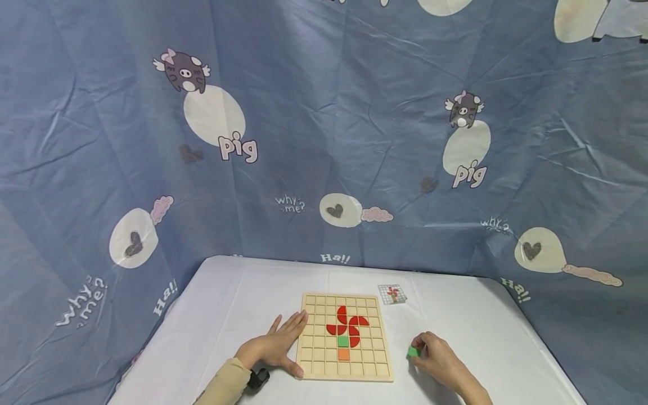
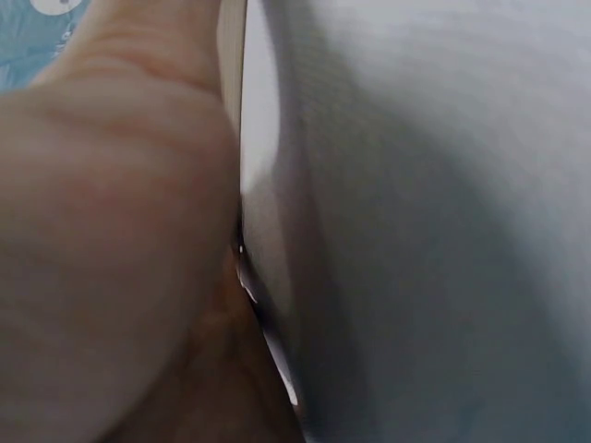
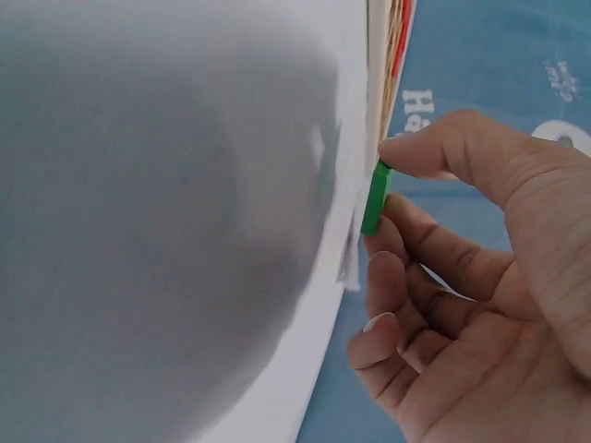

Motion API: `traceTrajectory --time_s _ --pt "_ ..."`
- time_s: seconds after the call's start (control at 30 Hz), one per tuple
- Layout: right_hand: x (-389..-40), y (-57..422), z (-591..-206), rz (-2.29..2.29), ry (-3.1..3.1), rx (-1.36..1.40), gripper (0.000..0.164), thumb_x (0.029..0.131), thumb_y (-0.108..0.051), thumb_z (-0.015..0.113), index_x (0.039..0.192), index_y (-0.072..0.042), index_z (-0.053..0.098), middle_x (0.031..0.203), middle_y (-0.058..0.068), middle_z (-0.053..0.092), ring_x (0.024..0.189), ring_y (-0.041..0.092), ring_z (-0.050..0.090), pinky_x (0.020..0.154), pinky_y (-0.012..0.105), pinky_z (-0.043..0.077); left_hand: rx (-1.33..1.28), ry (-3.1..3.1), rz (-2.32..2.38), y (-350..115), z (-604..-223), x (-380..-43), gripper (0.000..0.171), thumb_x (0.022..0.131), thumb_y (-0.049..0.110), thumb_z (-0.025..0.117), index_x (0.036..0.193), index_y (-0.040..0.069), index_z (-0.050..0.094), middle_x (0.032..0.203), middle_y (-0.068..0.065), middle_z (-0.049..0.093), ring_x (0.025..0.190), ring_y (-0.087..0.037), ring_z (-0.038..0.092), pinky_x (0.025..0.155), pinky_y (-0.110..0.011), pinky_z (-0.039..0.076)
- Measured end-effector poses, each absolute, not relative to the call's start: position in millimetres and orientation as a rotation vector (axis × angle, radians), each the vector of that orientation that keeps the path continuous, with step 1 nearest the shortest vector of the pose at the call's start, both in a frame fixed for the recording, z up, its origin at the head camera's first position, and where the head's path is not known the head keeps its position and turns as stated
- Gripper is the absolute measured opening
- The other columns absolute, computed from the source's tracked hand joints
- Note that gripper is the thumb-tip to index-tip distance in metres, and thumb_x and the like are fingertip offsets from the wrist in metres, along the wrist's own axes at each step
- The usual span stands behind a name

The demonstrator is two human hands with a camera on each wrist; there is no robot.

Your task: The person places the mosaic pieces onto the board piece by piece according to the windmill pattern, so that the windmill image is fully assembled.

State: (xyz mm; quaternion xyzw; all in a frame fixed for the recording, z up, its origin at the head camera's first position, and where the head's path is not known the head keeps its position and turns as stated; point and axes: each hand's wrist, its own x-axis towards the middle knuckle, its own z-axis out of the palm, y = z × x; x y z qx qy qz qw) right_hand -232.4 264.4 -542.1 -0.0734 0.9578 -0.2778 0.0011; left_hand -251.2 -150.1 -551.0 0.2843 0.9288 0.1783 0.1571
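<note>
My right hand [image 1: 436,357] pinches a green square tile [image 1: 413,352] between thumb and fingers, to the right of the wooden grid board [image 1: 316,368]. In the right wrist view the tile [image 3: 376,198] is seen nearly edge-on at the fingertips. My left hand [image 1: 277,344] lies with fingers spread along the board's left edge, the thumb at its lower left corner. On the board, several red rounded pieces [image 1: 342,314] form a pinwheel. Below them sit a green square [image 1: 343,341] and an orange square [image 1: 343,354], one under the other. The left wrist view is mostly filled by the wrist.
A small stack of pattern cards [image 1: 392,294] lies beyond the board's upper right corner, its top card showing a red, green and orange figure. White cloth [image 1: 243,304] covers the table. A blue printed curtain [image 1: 314,140] hangs behind and at the sides.
</note>
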Motion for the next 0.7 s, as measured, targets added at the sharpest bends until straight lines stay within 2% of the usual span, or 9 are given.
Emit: traceTrajectory --time_s 0.2,0.43,0.7 --pt "-233 246 -536 -0.887 2.994 -0.310 0.021 0.070 -0.011 0.076 0.088 -0.013 0.065 0.082 -0.006 0.056 0.071 0.009 0.048 0.058 0.020 0.041 0.818 2.659 0.511 -150 -551 -252 0.130 0.065 0.064 0.075 0.154 0.002 0.005 0.163 -0.016 0.000 0.150 -0.035 0.003 0.118 -0.062 -0.001" --pt "-233 217 -529 -0.881 2.958 -0.560 0.021 0.077 -0.017 0.077 0.094 -0.015 0.065 0.090 -0.009 0.057 0.077 0.007 0.050 0.062 0.019 0.044 0.808 2.646 0.522 -151 -550 -251 0.130 0.065 0.065 0.075 0.154 0.001 0.004 0.163 -0.017 0.001 0.150 -0.035 0.003 0.118 -0.062 -0.001" --pt "-230 181 -525 -0.871 2.873 -0.774 0.022 0.079 -0.019 0.078 0.097 -0.016 0.065 0.091 -0.010 0.057 0.078 0.006 0.051 0.063 0.019 0.046 0.801 2.644 0.523 -150 -549 -251 0.130 0.066 0.063 0.076 0.154 0.001 0.003 0.163 -0.017 0.000 0.150 -0.035 0.002 0.118 -0.062 -0.001"
